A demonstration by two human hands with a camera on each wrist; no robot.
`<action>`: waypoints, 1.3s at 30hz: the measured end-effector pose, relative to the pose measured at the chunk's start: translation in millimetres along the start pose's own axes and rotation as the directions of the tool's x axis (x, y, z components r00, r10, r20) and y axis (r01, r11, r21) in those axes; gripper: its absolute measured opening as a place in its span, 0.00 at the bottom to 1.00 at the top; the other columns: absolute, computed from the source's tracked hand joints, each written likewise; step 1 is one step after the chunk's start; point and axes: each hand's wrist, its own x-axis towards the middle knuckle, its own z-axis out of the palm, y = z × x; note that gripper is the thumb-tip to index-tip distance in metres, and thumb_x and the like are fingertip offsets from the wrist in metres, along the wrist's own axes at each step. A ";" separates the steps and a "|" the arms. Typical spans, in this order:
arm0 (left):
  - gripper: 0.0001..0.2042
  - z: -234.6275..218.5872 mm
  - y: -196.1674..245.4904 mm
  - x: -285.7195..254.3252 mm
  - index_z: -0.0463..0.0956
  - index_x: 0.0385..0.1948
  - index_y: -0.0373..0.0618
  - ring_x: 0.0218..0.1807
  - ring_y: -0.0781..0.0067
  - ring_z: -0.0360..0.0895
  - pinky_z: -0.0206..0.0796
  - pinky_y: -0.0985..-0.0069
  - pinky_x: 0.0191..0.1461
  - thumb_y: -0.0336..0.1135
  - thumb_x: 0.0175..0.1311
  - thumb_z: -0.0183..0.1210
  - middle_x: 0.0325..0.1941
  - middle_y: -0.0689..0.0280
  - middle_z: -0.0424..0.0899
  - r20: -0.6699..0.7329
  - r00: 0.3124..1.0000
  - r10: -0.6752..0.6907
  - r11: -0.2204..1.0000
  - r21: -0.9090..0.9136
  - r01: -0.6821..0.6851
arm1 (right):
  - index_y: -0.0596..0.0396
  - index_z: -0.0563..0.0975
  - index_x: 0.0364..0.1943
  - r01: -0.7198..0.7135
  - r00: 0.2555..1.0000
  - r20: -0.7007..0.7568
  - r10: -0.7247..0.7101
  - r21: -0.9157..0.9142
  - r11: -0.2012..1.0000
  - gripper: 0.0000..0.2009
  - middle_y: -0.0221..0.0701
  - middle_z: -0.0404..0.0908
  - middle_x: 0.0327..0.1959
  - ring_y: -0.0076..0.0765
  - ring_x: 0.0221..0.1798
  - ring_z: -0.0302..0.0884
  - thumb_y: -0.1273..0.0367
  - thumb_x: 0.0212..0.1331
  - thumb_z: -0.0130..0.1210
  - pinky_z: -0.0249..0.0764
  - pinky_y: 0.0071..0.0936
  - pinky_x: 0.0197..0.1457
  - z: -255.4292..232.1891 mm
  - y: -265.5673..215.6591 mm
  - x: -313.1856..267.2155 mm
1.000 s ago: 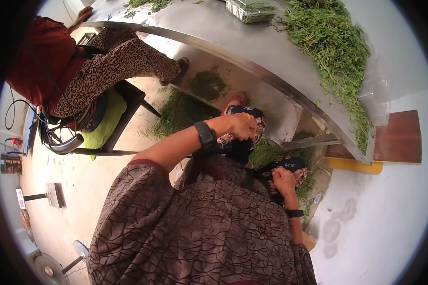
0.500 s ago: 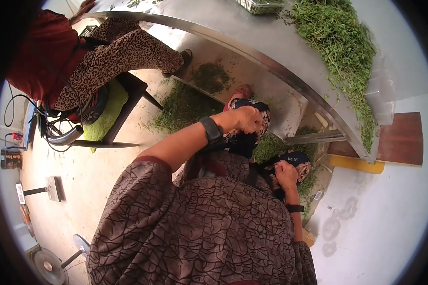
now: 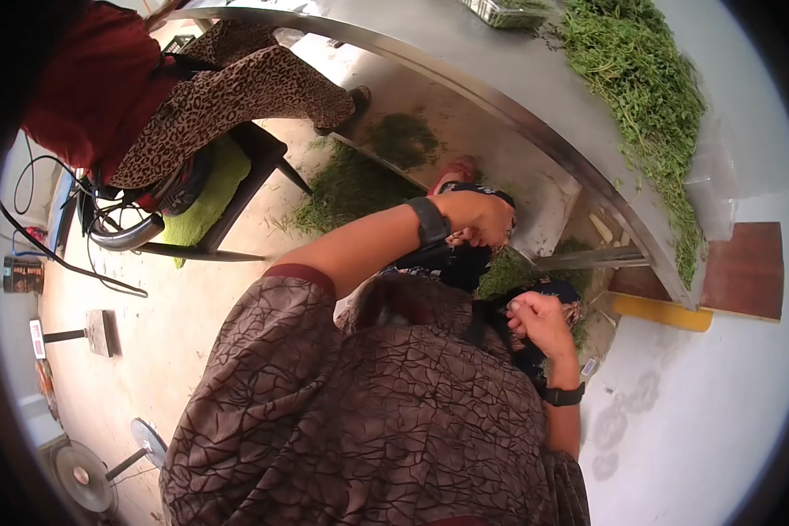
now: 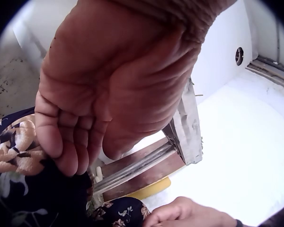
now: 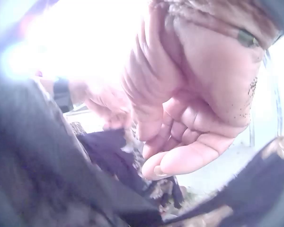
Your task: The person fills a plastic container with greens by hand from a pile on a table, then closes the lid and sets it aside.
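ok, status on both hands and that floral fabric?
Left hand grips floral fabric at knee. Right hand curled, contents unclear. Steel table edge close above.

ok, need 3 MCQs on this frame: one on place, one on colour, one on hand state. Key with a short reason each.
1. Where is the big heap of green herbs?
A. on the metal table
B. on the chair
C. in a bucket

2. What colour is the cushion on the chair?
A. blue
B. yellow-green
C. white

3. How are the fingers of the left hand?
A. spread flat
B. curled, tips against the floral fabric
C. wrapped round a knife

Key: 1 A, the heap lies along the tabletop's right end; 2 B, yellow-green pad shows on the seat; 3 B, the left wrist view shows bent fingers on the fabric.
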 end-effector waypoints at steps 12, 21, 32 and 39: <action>0.19 -34.8 22.9 -0.3 0.79 0.28 0.37 0.27 0.70 0.79 0.73 0.74 0.31 0.45 0.62 0.47 0.26 0.62 0.82 -0.046 0.998 -0.031 0.999 -0.044 0.029 | 0.64 0.75 0.43 0.549 0.623 0.542 -0.564 0.210 0.809 0.13 0.36 0.80 0.33 0.27 0.37 0.76 0.69 0.57 0.52 0.72 0.23 0.42 66.9 -154.2 -17.9; 0.20 -46.3 16.3 -10.8 0.79 0.31 0.34 0.29 0.69 0.80 0.74 0.74 0.32 0.43 0.64 0.45 0.28 0.61 0.82 -0.024 0.996 -0.084 0.994 -0.067 0.082 | 0.65 0.76 0.33 0.122 0.677 0.625 -0.389 0.426 0.897 0.12 0.28 0.77 0.27 0.19 0.29 0.70 0.67 0.58 0.52 0.68 0.19 0.36 107.2 -164.9 -22.5; 0.16 -52.9 20.2 -6.5 0.78 0.27 0.36 0.29 0.69 0.80 0.73 0.74 0.29 0.42 0.57 0.51 0.26 0.60 0.82 -0.059 0.998 -0.020 1.000 0.019 0.021 | 0.63 0.68 0.16 0.267 0.610 0.424 -0.670 0.686 0.677 0.10 0.39 0.77 0.37 0.17 0.27 0.64 0.75 0.51 0.51 0.62 0.17 0.31 70.8 -174.1 -31.4; 0.19 -56.7 45.9 -3.3 0.79 0.23 0.38 0.26 0.71 0.77 0.71 0.71 0.30 0.43 0.64 0.45 0.22 0.64 0.81 -0.081 0.994 0.077 0.995 0.071 -0.071 | 0.59 0.72 0.25 -0.188 0.600 0.685 -0.414 0.623 0.759 0.07 0.24 0.71 0.24 0.17 0.24 0.67 0.71 0.58 0.48 0.65 0.14 0.28 71.3 -159.6 -32.1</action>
